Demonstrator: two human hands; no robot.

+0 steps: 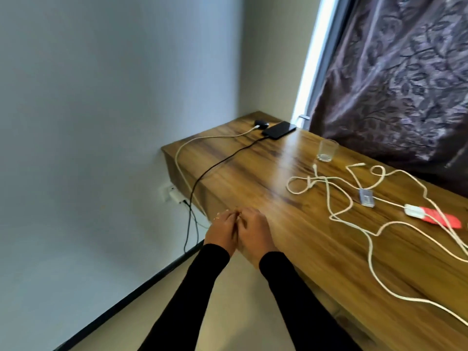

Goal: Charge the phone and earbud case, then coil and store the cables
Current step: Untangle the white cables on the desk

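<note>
A black phone (279,129) lies at the far end of the wooden table (255,173), with a black cable (228,158) plugged into it. Beside it, a dark earbud case (261,123) has a white cable (202,140) plugged in. Both cables drop over the table's left edge to a white charger (175,195) in the wall socket. My left hand (222,229) and my right hand (254,230) meet fingertip to fingertip at the table's near left edge. I see nothing held between them.
Loose white cables (342,198) sprawl tangled over the right part of the table, around a small grey adapter (366,197), a white plug (415,211) and a red flat object (445,219). A clear glass (327,149) stands near the back edge. A dark curtain (392,84) hangs behind.
</note>
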